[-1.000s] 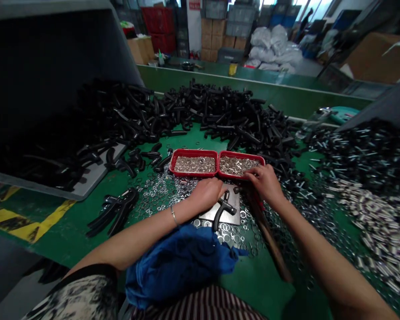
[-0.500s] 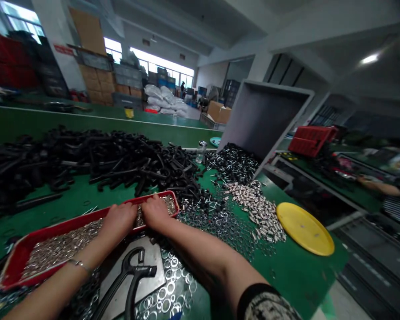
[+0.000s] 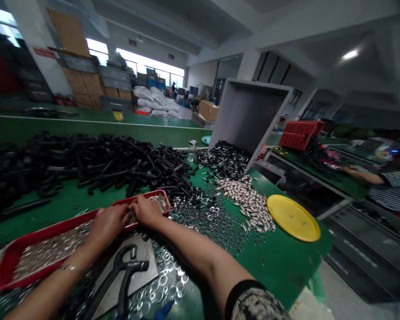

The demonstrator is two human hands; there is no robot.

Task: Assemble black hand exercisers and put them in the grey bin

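Note:
My left hand and my right hand meet at the near edge of the right-hand red tray, which is full of small silver parts. Their fingers are curled and pinched together over the tray's contents; what they hold is too small to make out. A second red tray with silver parts lies to the left. Just in front of my hands, a black plier-like tool rests on a grey metal plate. Loose metal rings are scattered around the plate.
A big heap of black handles covers the green table behind the trays. To the right lie silver cylinders, a tipped grey bin and a yellow disc. Another person's arm works at the bench at far right.
The view has swung from looking down at the table to looking up and right. My left hand moved from the black tool up to the red tray beside my right hand.

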